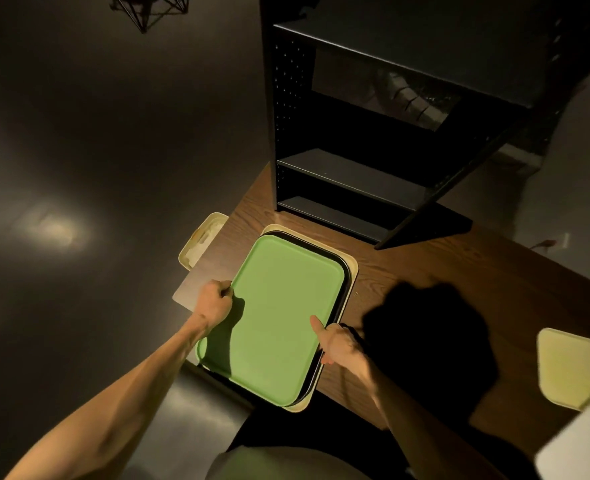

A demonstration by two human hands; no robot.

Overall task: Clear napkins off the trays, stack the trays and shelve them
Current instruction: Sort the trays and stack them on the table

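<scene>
A: So, where is the green tray (279, 317)?
B: Topping a stack on the wooden table (407, 268), before the black shelf (349, 174).
A: And the hands?
B: The left hand (213, 303) and right hand (338, 344) each grip a long edge.

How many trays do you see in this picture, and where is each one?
4. The green tray tops a stack on the table, above a black tray and a cream tray; a yellow tray lies far right. More may be hidden.

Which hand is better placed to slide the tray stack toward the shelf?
Neither alone: the left hand grips the green tray's left edge, the right hand its right edge. The shelf stands straight ahead.
</scene>
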